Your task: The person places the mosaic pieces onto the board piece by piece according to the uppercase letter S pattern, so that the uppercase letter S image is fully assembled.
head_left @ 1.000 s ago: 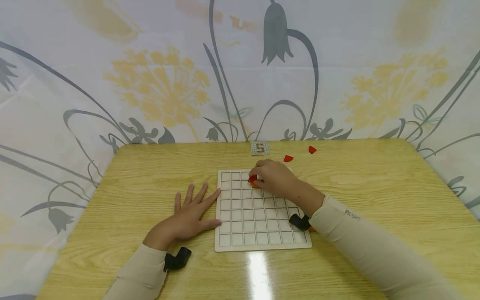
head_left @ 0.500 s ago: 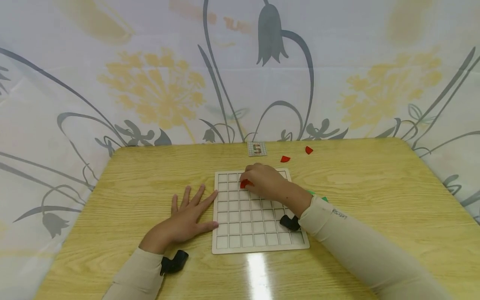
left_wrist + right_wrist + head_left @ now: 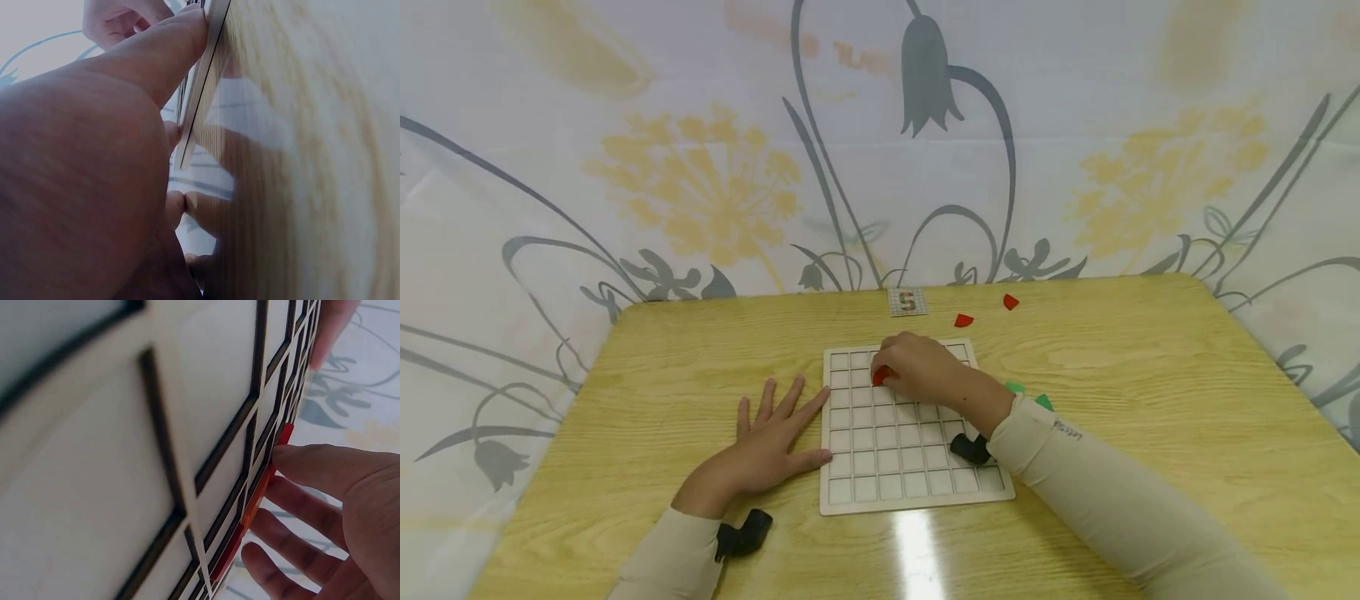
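Observation:
A white square board with a raised grid lies on the wooden table. My right hand is over its upper part, pinching a red quarter-circle piece at a cell. In the right wrist view the thumb presses on this red piece, with fingertips right beside it. Next to it in the grid sit an orange piece and another red piece, mostly hidden by the hand in the head view. My left hand lies flat with spread fingers, its thumb and index fingertip at the board's left edge.
Beyond the board are a small gridded card with a coloured S-like figure and two loose red pieces, a nearer one and a farther red piece. Green pieces lie right of the board, partly behind the right forearm. A patterned cloth hangs behind.
My right hand has carried the red piece leftward and down to a cell beside the orange one. Green pieces have come out from behind the forearm. The left hand stays by the board.

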Demonstrator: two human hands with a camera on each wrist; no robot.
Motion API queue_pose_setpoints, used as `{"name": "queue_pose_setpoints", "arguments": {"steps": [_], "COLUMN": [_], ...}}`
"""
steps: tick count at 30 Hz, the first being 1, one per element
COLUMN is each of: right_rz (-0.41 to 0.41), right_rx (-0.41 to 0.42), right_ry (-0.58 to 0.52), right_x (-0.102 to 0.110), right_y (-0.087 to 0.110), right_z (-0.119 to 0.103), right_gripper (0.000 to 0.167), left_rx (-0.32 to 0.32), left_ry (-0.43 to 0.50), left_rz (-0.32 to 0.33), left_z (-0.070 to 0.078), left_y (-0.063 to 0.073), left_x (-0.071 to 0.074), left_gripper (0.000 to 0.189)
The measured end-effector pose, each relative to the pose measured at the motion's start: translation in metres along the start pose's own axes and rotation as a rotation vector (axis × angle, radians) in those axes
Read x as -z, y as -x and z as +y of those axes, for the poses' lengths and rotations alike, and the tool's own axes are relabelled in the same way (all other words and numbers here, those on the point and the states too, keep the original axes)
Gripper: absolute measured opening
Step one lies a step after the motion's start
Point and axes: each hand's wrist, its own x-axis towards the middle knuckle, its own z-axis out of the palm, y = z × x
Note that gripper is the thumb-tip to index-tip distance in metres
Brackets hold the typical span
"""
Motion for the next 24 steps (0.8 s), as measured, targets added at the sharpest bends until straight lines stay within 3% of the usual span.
{"name": "queue_pose_setpoints", "arguments": {"steps": [24], "right_rz": [-0.025], "right_rx": [-0.043], "right_ry": [-0.022], "right_x": [0.0024], "right_y": [0.0001], "right_z": [0.0004], "right_gripper": [0.016], "left_rx": [-0.012], "left_ry": [0.03], "left_rz": [0.007], "left_z": [0.0009], "left_y": [0.0026], "left_x": [0.0014], "left_gripper": [0.082]}}
